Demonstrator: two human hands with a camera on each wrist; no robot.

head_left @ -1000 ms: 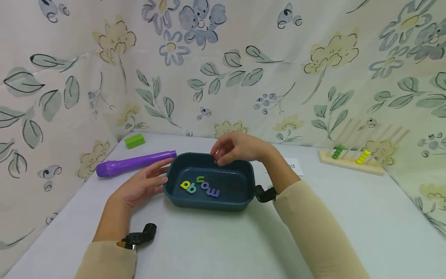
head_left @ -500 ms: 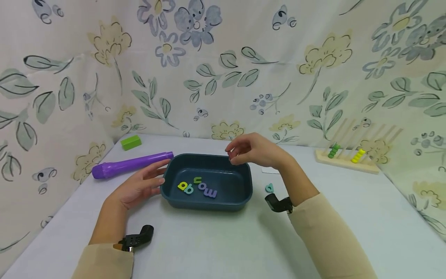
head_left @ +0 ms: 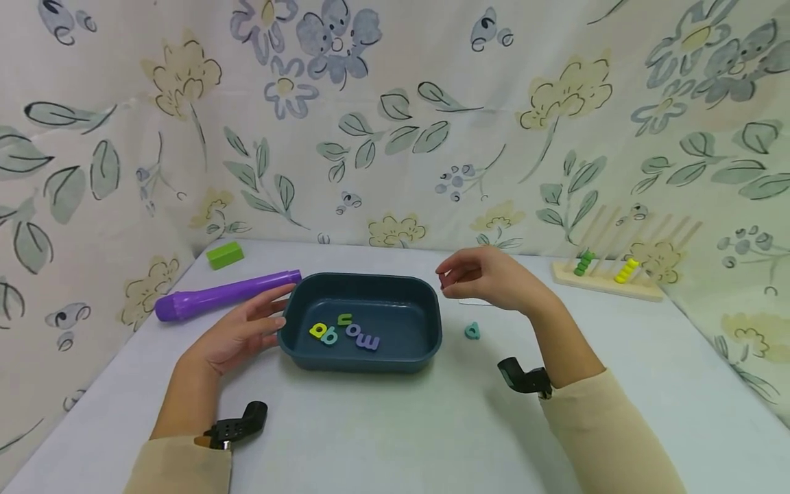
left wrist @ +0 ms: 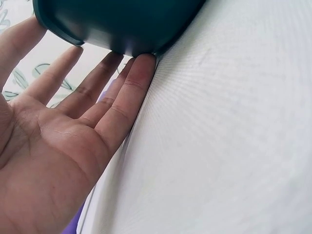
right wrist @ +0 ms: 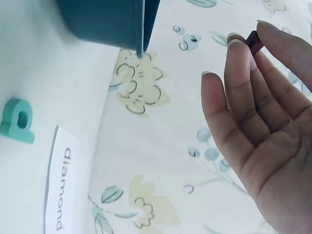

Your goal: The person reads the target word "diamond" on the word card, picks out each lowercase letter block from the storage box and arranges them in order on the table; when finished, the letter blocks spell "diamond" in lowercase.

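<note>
My right hand [head_left: 496, 278] is raised just beyond the right end of a dark teal tub [head_left: 361, 362]. Between thumb and fingertips it pinches a small dark red piece [right wrist: 254, 43], mostly covered by the fingers. My left hand [head_left: 243, 333] has its fingers extended, fingertips touching the tub's left end [left wrist: 122, 27]. Inside the tub lie a yellow letter [head_left: 317, 331], a light teal letter [head_left: 330, 335], a green n [head_left: 344, 320], a purple o [head_left: 353, 331] and a purple m [head_left: 368, 342]. On the table to the right sits a teal letter d [right wrist: 18, 122].
A white card [right wrist: 66, 185] printed "diamond" lies behind the teal d, partly hidden by my right hand in the head view. A purple toy microphone [head_left: 228, 295] and a green block [head_left: 225, 255] are at the left. A wooden bead rack [head_left: 607, 280] stands back right.
My right hand has moved right, from over the tub to past its right end, still pinching the red piece. The teal d has come into view. My left hand stays at the tub.
</note>
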